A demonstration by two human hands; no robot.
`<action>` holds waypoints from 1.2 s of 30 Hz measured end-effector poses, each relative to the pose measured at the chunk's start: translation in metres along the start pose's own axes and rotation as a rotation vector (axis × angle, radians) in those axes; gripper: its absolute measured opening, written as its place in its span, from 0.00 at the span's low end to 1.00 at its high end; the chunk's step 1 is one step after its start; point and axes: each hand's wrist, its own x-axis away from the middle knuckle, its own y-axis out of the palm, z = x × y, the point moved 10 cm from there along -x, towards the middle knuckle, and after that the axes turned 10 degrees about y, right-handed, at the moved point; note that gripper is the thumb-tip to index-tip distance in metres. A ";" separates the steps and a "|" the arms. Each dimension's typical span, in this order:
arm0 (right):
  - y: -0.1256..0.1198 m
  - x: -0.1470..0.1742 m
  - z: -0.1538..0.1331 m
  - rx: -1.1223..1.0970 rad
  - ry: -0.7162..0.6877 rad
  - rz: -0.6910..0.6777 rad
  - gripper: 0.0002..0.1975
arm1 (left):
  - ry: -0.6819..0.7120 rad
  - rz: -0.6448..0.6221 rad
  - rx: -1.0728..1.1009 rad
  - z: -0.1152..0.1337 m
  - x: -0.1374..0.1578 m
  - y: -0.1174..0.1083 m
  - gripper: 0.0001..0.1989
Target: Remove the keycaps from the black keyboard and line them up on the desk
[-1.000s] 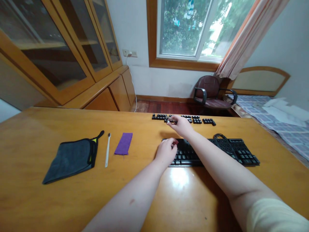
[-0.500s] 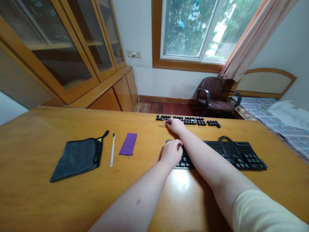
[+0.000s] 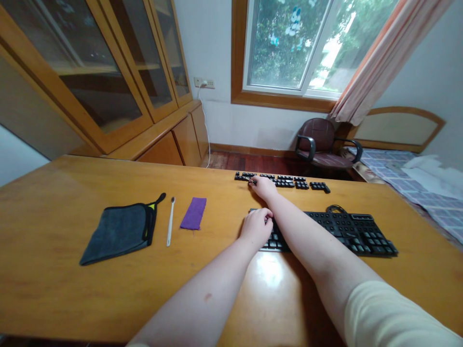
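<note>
A black keyboard [image 3: 347, 231] lies across the desk, many of its keycaps off in the upper and middle parts. My left hand [image 3: 257, 225] rests over its left end, fingers curled in toward the thumb; whatever they may pinch is hidden. My right arm crosses above the keyboard. At the far edge, my right hand [image 3: 264, 187] is closed at the left part of several rows of loose black keycaps [image 3: 285, 182]. Between its fingertips shows a small, thin, metallic-looking tool [image 3: 250, 180], too small to name surely.
Left of the keyboard lie a purple cloth [image 3: 194, 213], a white toothbrush [image 3: 170, 222] and a folded dark grey cloth [image 3: 119, 233] with a black loop. A coiled cable [image 3: 336, 208] sits behind the keyboard. Past the desk [image 3: 108, 303] stands a maroon chair [image 3: 318, 137].
The view has shifted slightly, so the desk items appear a little higher and further right. Both hands stay at nearly the same places; the thin tool at my right fingertips shows less.
</note>
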 end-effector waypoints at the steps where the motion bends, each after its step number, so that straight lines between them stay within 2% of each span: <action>1: 0.000 -0.001 0.000 -0.003 0.000 0.005 0.14 | 0.002 0.004 0.001 0.000 0.000 0.000 0.11; 17: 0.001 -0.007 0.013 -0.098 0.022 0.064 0.14 | 0.012 0.000 0.012 0.001 0.000 0.000 0.10; 22: 0.004 -0.009 0.019 -0.092 0.052 0.051 0.13 | -0.011 -0.030 0.004 -0.001 0.000 0.002 0.10; 36: 0.005 -0.010 0.020 -0.104 0.070 0.027 0.13 | 0.011 -0.005 -0.010 -0.001 0.001 0.001 0.10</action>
